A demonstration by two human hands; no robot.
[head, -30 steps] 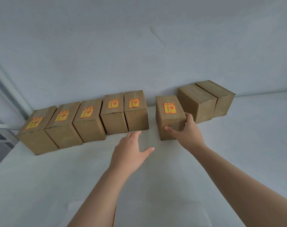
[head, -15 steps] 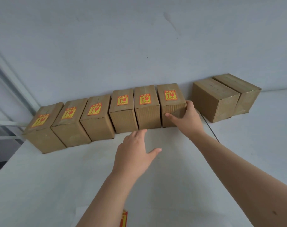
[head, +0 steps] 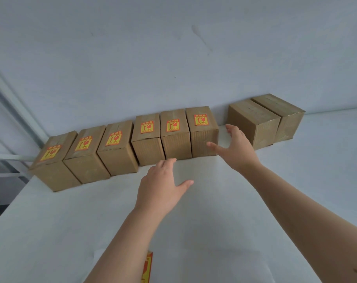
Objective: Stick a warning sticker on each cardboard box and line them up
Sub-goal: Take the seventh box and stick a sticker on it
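Stickered boxes (head: 147,144) left of bare boxes (head: 263,121)

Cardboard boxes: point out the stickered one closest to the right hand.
The stickered box at the row's right end; the right hand is open beside it. The five other stickered boxes sit farther left.

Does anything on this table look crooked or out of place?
Mostly tidy. Six stickered boxes stand side by side, though the three at the left sit angled to the others. Two plain boxes stand apart at the right, without stickers. Both hands are open: the left hand and the right hand.
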